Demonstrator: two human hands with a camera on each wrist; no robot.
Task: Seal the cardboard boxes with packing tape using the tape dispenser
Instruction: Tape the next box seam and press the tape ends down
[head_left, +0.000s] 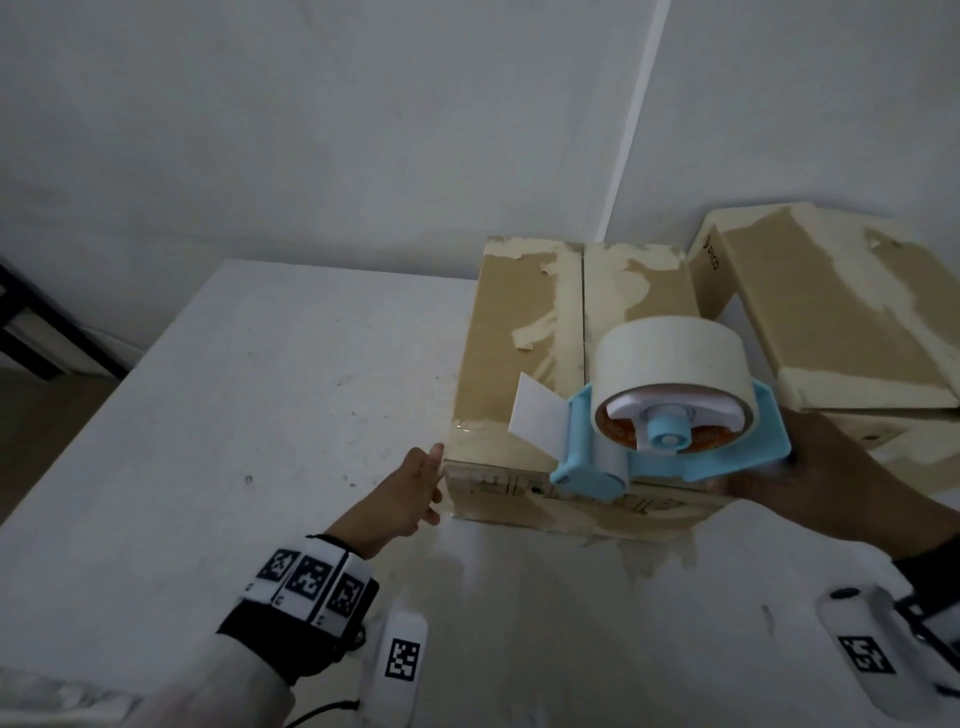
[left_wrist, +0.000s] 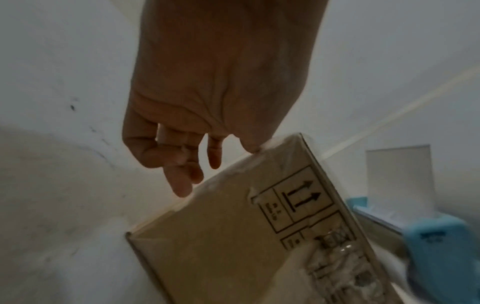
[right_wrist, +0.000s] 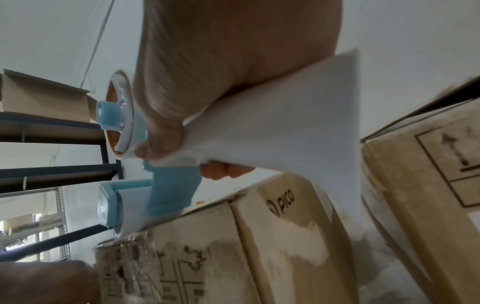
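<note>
white table (head_left: 234, 415) | grey walls | left hand (head_left: 410, 493) relaxed | right hand (head_left: 810, 467) grips dispenser (head_left: 670, 441)

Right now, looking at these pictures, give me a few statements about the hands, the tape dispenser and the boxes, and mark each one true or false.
1. The right hand grips the tape dispenser. True.
2. The dispenser is red. False: it is light blue.
3. The left hand touches the near box at its corner. True.
4. The dispenser holds no roll. False: a pale tape roll sits on it.
5. A second box lies beside the first. True.
</note>
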